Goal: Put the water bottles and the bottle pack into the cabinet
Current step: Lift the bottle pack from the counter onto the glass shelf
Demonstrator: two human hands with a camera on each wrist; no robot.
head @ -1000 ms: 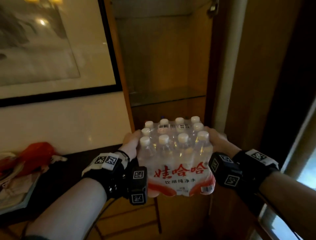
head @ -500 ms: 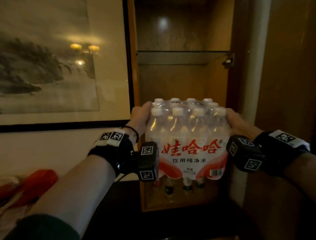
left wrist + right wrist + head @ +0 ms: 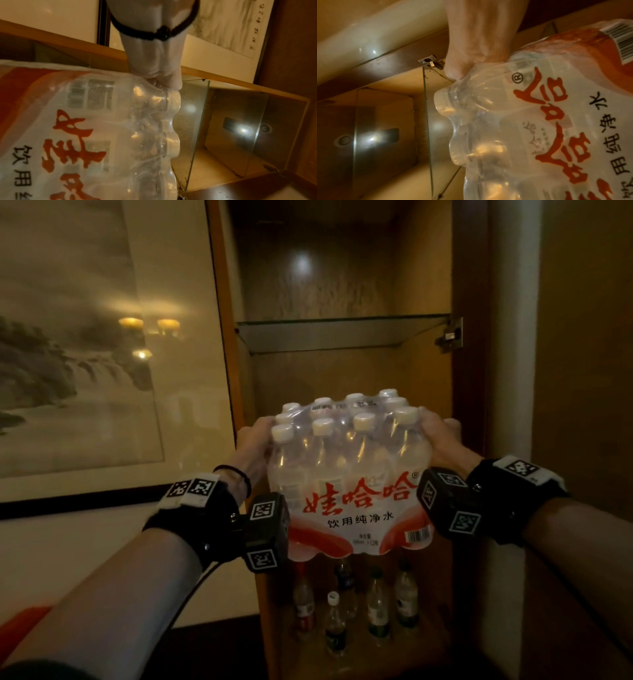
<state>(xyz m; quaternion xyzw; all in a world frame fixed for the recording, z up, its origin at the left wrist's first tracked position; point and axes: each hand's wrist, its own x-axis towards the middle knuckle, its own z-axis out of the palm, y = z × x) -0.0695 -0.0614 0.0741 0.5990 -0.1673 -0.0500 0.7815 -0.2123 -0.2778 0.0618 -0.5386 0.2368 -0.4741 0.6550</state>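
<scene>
I hold the bottle pack (image 3: 349,474) in front of the open cabinet (image 3: 236,440), left hand (image 3: 253,440) and right hand (image 3: 442,436) each with a curled grip on its shoulders. Below the glass shelf (image 3: 325,337), I should keep it level — and clear of the loose water bottles (image 3: 376,604) on the cabinet floor.

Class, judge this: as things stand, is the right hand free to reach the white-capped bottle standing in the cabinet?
Probably not: the right hand grips the bottle pack, which hangs above the white-capped bottle.

The bottle pack (image 3: 349,484) wrap reads 娃哈哈 in big red characters, with an ® mark beside them. Below, in black, stands 饮用纯净水. The small print by its barcode is too blurred to read.
</scene>
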